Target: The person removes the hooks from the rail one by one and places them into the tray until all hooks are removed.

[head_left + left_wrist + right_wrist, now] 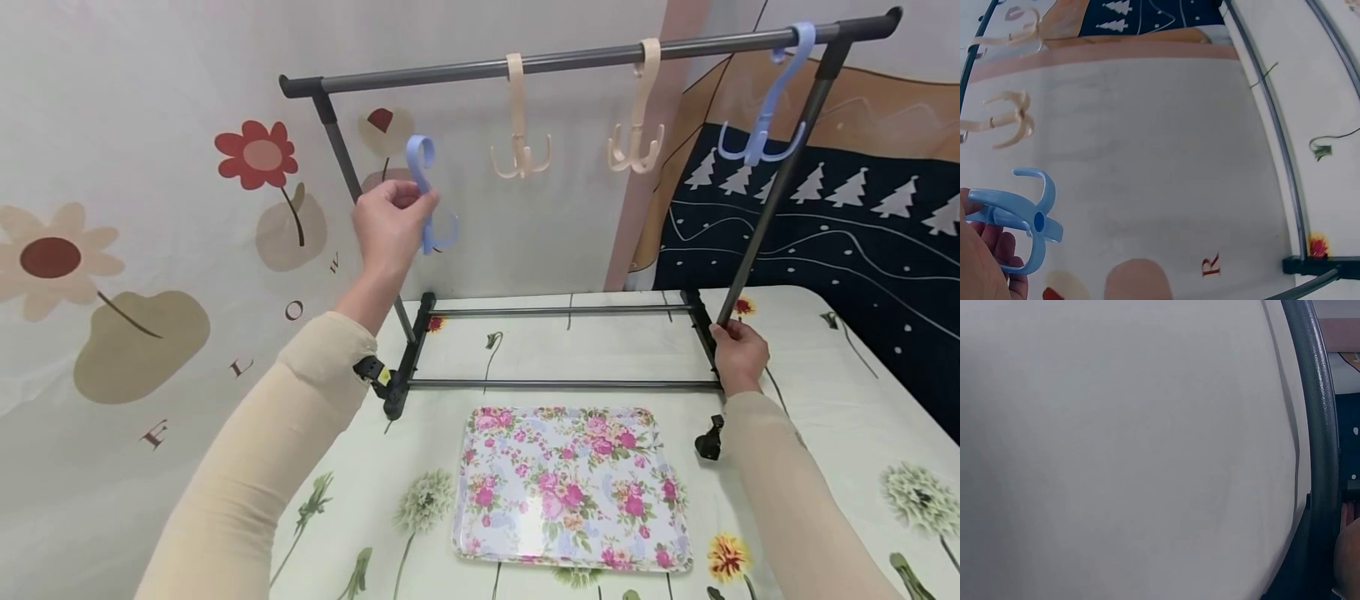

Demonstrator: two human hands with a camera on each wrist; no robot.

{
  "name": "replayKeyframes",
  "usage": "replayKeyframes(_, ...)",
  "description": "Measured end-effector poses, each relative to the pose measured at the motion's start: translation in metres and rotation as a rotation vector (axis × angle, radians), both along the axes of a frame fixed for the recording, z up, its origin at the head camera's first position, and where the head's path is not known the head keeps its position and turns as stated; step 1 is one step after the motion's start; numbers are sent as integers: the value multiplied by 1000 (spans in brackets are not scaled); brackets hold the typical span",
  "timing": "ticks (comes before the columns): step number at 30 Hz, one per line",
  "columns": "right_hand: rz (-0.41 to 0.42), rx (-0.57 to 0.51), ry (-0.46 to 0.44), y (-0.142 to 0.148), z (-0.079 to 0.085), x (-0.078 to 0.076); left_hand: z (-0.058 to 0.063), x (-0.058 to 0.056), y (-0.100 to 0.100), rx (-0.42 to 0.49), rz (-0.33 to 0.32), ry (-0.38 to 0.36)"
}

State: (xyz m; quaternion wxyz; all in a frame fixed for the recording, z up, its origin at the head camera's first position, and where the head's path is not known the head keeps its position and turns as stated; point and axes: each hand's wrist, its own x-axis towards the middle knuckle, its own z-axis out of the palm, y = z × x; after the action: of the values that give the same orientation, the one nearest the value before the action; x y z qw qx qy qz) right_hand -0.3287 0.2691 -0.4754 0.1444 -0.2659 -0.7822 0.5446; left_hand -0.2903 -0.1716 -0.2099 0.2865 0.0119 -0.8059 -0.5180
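My left hand point(390, 225) pinches a light blue four-prong hook point(414, 158) by its stem, below the left part of the rack's dark top rail point(577, 62). In the left wrist view the blue hook point(1010, 203) shows its curved prongs, apart from the rail. Two beige hooks, one near the middle point(517, 108) and one further right point(645, 92), hang from the rail. Another blue hook point(768, 108) hangs near its right end. My right hand point(741, 357) grips the right upright pole point(772, 200) near its foot; the right wrist view shows only this hand's edge.
A flower-patterned tray point(570, 492) lies in front of the rack on the flowered cloth point(360, 500). The rack's base has two low crossbars, the front one point(562, 384) nearer the tray. Behind stand a printed curtain point(187, 83) and a navy cloth with trees point(810, 225).
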Motion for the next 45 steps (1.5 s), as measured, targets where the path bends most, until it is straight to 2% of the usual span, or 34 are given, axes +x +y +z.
replayKeyframes(8, 10, 16, 12, 1, -2, -1, -23, 7, 10, -30, -54, -22)
replayKeyframes(11, 9, 24, 11, 1, -3, -1, -32, 10, 16, -37, -85, -9)
replayKeyframes(16, 5, 26, 17, 3, -4, -1, -47, 14, 30, -1, -156, 8)
replayKeyframes(26, -1, 9, 8, 2, -2, -1, -80, 22, 57, 25, -286, -63)
replayKeyframes(37, 13, 9, 2, 0, 0, 0, -100, 30, 74, 4, -362, -87)
replayKeyframes(41, 14, 3, -2, 0, -1, -1, -110, 31, 79, -15, -404, -76)
replayKeyframes(45, 11, 9, -5, 1, -3, -2, -120, 33, 86, -19, -462, -99)
